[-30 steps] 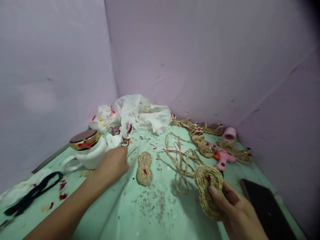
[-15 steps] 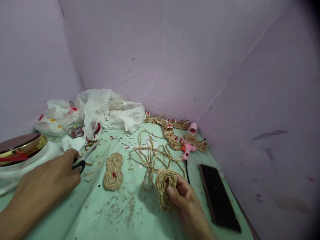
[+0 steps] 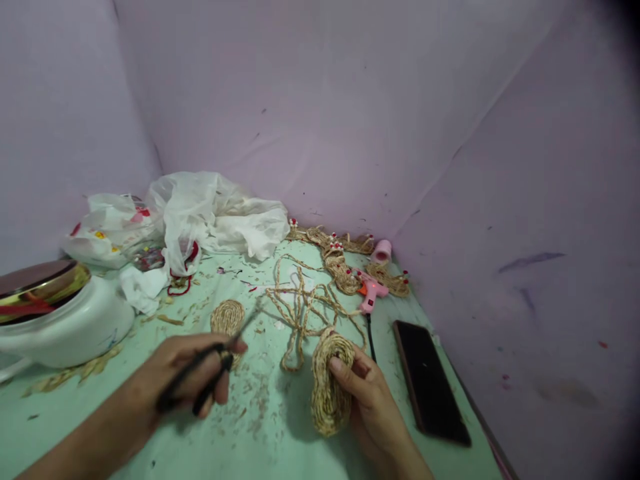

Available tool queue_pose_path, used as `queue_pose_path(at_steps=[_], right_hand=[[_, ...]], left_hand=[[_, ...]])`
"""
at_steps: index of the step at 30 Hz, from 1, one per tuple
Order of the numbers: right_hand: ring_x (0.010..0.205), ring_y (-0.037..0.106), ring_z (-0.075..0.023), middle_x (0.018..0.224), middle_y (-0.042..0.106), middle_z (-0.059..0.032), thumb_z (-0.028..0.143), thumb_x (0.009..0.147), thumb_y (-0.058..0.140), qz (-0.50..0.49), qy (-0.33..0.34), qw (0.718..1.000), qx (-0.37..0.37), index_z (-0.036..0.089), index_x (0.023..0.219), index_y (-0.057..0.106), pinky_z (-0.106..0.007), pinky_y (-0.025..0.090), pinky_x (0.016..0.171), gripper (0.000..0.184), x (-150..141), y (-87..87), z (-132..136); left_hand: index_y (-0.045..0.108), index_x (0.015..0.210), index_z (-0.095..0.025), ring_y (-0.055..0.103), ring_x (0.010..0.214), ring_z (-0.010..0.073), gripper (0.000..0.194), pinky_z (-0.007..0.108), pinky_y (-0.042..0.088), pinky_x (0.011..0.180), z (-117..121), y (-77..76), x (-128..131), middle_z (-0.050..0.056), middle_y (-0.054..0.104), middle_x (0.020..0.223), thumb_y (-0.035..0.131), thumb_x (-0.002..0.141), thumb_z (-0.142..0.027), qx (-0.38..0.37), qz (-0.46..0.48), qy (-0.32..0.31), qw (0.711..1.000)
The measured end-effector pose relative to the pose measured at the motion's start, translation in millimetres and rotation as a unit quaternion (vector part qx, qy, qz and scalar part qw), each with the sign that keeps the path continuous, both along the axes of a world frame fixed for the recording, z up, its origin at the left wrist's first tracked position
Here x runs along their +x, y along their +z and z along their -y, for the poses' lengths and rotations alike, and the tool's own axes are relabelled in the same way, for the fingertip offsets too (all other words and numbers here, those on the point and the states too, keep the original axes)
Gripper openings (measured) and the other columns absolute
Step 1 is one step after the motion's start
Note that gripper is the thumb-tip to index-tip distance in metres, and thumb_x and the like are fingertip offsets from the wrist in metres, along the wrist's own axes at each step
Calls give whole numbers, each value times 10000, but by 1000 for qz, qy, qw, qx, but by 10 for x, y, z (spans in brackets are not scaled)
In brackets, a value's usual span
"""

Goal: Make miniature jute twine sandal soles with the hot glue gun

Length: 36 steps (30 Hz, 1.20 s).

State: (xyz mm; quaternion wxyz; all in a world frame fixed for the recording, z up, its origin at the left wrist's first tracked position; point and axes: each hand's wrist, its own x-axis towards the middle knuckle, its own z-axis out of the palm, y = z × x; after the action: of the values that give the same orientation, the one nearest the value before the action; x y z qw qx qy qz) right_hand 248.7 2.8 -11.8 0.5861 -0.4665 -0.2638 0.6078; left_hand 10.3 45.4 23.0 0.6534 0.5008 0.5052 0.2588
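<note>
Straw-coloured braid, wound flat into a long coiled piece, is gripped in the right hand, the thumb pressed on its face and the piece raised over the green-covered table. The left hand is closed round the dark handles of a pair of scissors, its blades blurred and slanting up and away. The two hands are apart, with bare green cover between them.

Beyond the scissors lies a second coil, partly hidden by the left hand. A tangle of loose braid lies just past the held piece — whether the two are joined, I cannot tell. Near the right hand are a black phone and, farther back, a pink glue gun; a white pot stands at far left.
</note>
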Motion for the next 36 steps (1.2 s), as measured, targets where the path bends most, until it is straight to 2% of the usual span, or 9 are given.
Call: queue_pose_path(at_steps=[1, 5, 8, 12, 16, 22, 27, 31, 36], right_hand=[[677, 570, -154, 753, 659, -26, 286, 606, 756, -3, -7, 1000, 2, 182, 892, 678, -234, 432, 598, 314, -2, -4, -4], [708, 589, -174, 759, 663, -22, 275, 596, 761, -22, -27, 999, 0, 202, 912, 665, -259, 450, 639, 338, -33, -32, -10], [763, 598, -187, 834, 668, -24, 264, 584, 766, -44, -38, 998, -9, 223, 979, 643, -279, 458, 687, 416, -79, -62, 5], [786, 595, -188, 864, 663, -26, 270, 600, 753, -52, -6, 999, -2, 217, 1002, 632, -285, 454, 719, 423, -138, -83, 41], [845, 592, -203, 901, 668, -37, 261, 596, 760, -24, 14, 1000, -2, 215, 1019, 627, -302, 441, 765, 446, -174, -84, 67], [805, 587, -181, 897, 665, -33, 261, 596, 763, -5, 21, 1000, -5, 213, 999, 638, -274, 447, 719, 425, -185, -64, 70], [811, 583, -185, 875, 654, -36, 271, 613, 747, 0, 57, 998, 10, 209, 996, 630, -260, 450, 687, 405, -176, -36, 74], [769, 579, -167, 843, 652, -27, 294, 612, 749, 17, 59, 998, 27, 204, 966, 627, -241, 443, 662, 385, -174, -68, 70], [727, 551, -130, 850, 647, -11, 300, 626, 747, 35, 45, 998, 11, 204, 1013, 594, -222, 428, 661, 426, -174, -86, 69]], left_hand=[[600, 897, -155, 453, 470, 127, 450, 245, 339, 450, 43, -54, 65, 13, 563, 541, 587, 615, -506, 11, -31, -52, 998], [609, 837, -177, 432, 534, 105, 229, 201, 323, 485, 231, -166, 304, -36, 497, 561, 555, 657, -308, 92, -124, -102, 983], [625, 822, -194, 466, 562, 113, 203, 192, 332, 502, 332, -161, 399, -33, 544, 597, 496, 668, -223, 112, -168, -145, 969], [628, 859, -217, 484, 565, 111, 247, 178, 344, 508, 361, -141, 419, -39, 579, 630, 478, 666, -187, 134, -186, -149, 962], [615, 769, -206, 447, 562, 106, 164, 177, 335, 515, 329, -47, 420, -42, 539, 612, 482, 674, -188, 153, -198, -171, 953], [570, 734, -186, 381, 552, 102, 95, 187, 303, 498, 310, 60, 435, -46, 446, 581, 486, 693, -207, 104, -169, -186, 962], [542, 731, -176, 330, 554, 92, 72, 188, 282, 490, 316, -94, 404, -51, 367, 583, 488, 697, -210, 52, -81, -173, 980], [573, 791, -168, 355, 549, 97, 151, 193, 300, 491, 328, -227, 376, -41, 394, 579, 499, 692, -255, 51, -72, -166, 982], [564, 803, -155, 342, 544, 87, 165, 195, 298, 493, 323, -167, 387, -42, 395, 582, 497, 694, -259, 43, -48, -185, 981]])
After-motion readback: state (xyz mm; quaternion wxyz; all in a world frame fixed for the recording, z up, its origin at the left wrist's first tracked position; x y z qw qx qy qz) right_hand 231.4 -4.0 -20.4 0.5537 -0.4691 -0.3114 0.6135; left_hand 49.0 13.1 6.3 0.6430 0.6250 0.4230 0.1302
